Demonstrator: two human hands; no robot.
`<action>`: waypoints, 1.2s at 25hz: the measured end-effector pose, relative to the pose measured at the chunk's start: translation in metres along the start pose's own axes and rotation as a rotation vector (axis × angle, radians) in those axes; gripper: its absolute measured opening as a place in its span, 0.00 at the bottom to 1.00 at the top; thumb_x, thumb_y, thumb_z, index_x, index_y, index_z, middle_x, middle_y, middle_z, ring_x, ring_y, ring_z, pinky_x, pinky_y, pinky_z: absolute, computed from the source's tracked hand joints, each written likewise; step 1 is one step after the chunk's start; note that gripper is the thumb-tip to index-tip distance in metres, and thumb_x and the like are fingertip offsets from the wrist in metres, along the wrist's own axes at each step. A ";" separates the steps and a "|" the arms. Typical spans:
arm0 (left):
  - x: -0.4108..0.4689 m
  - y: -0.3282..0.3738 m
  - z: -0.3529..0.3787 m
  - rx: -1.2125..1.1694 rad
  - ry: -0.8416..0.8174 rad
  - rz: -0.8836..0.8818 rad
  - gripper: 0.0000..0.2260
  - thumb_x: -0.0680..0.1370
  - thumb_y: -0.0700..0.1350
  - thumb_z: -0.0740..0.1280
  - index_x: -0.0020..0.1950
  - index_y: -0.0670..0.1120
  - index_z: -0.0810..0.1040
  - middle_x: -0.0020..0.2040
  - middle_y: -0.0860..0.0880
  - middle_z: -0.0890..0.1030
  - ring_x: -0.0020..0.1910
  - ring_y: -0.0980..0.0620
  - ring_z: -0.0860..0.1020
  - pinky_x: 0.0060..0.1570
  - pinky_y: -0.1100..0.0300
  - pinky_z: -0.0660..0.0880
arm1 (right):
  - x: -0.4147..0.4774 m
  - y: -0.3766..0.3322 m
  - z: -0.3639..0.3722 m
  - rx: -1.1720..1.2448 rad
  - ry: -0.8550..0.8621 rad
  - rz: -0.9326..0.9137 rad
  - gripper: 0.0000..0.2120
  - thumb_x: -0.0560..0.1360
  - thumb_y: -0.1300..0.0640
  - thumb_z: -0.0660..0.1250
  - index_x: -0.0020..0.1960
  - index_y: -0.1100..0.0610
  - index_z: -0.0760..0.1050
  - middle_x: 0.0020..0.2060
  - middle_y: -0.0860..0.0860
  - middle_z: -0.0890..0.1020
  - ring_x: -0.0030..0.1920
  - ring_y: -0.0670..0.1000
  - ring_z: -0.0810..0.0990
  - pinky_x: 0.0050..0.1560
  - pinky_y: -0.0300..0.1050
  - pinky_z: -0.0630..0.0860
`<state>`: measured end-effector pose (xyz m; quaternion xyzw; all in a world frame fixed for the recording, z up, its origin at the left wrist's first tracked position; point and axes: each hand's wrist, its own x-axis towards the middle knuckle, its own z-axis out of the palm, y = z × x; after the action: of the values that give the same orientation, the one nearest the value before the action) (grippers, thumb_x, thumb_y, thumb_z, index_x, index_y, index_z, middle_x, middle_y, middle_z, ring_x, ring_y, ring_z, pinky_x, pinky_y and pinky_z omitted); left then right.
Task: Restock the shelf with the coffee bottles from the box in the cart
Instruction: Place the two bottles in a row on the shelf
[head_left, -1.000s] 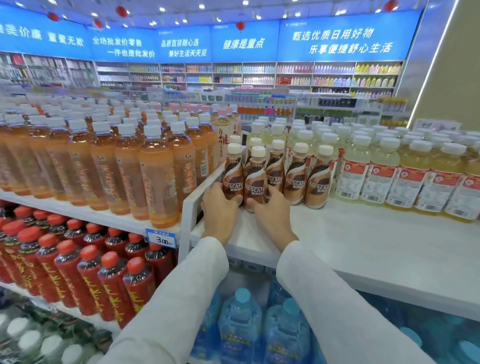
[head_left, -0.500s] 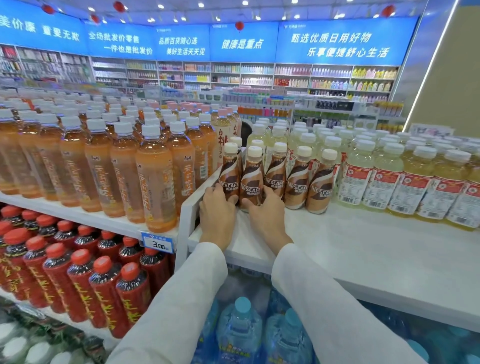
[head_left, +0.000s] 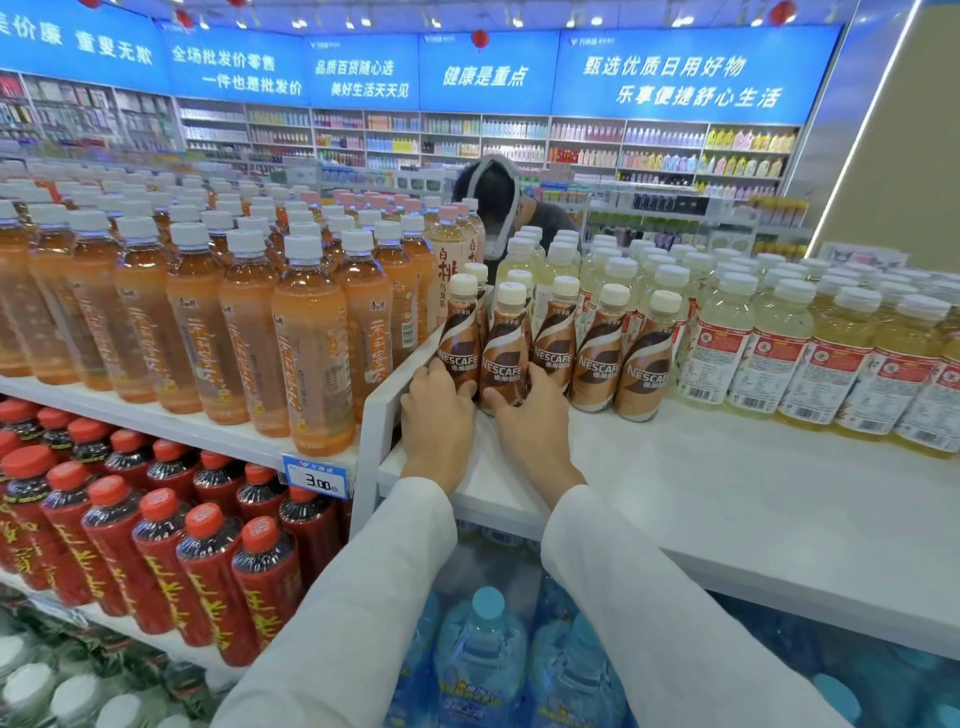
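- Fingers of the left hand (head_left: 439, 421) curl round the base of the end coffee bottle (head_left: 460, 338), thumb on its right side
- The right hand (head_left: 537, 423) grips the next coffee bottle (head_left: 505, 353) low down, thumb left, fingers right
- Both bottles stand upright and side by side on the white shelf (head_left: 727, 493)
- Three more coffee bottles (head_left: 597, 358) continue the row rightward

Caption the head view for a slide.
Left hand and right hand grip coffee bottles on the white shelf, beside orange tea bottles.
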<state>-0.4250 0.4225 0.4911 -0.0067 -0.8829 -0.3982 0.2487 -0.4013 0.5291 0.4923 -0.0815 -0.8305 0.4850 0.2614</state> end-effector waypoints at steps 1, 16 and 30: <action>0.000 -0.001 0.000 0.007 0.002 0.006 0.18 0.80 0.49 0.70 0.68 0.43 0.76 0.62 0.42 0.80 0.62 0.39 0.78 0.61 0.45 0.75 | 0.000 0.000 0.000 0.004 0.003 0.001 0.23 0.75 0.53 0.74 0.68 0.55 0.74 0.62 0.52 0.80 0.64 0.54 0.78 0.67 0.55 0.75; -0.017 -0.002 -0.012 0.010 -0.022 -0.018 0.16 0.81 0.52 0.69 0.63 0.42 0.80 0.59 0.43 0.84 0.60 0.41 0.81 0.61 0.47 0.76 | -0.013 0.006 -0.018 -0.006 -0.077 0.052 0.32 0.75 0.48 0.74 0.74 0.59 0.69 0.71 0.55 0.74 0.70 0.56 0.72 0.72 0.52 0.70; -0.215 -0.004 -0.073 -0.266 0.040 -0.099 0.18 0.80 0.56 0.68 0.66 0.50 0.81 0.61 0.56 0.81 0.62 0.54 0.78 0.64 0.56 0.73 | -0.190 0.053 -0.177 0.084 -0.158 -0.031 0.23 0.79 0.35 0.61 0.72 0.39 0.70 0.67 0.32 0.73 0.67 0.34 0.70 0.68 0.40 0.68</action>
<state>-0.2052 0.4083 0.4338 0.0118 -0.8164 -0.5236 0.2431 -0.1550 0.6178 0.4491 -0.0193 -0.8288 0.5201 0.2056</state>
